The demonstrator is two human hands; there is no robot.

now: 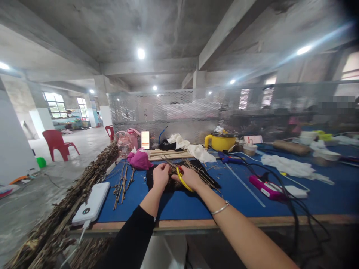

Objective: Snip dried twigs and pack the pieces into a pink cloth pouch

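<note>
Head view: right hand (191,178) grips scissors (180,175) over black cloth (150,180); left hand (160,175) curled beside them, its hold unclear.

The right hand (189,178) holds yellow-handled scissors (179,173); the left hand (160,177) perhaps pinches dried stems (172,183).

Left hand (160,176) and right hand (191,178) curl close together, forearms (232,226) stretched forward

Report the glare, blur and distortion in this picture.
Head view: a ceiling lamp blooms white, an upper-right lamp throws a long streak; the mesh screen smears toward the right; the right forearm looks stretched near the edge; the yellow scissors handle looks clearer.
</note>
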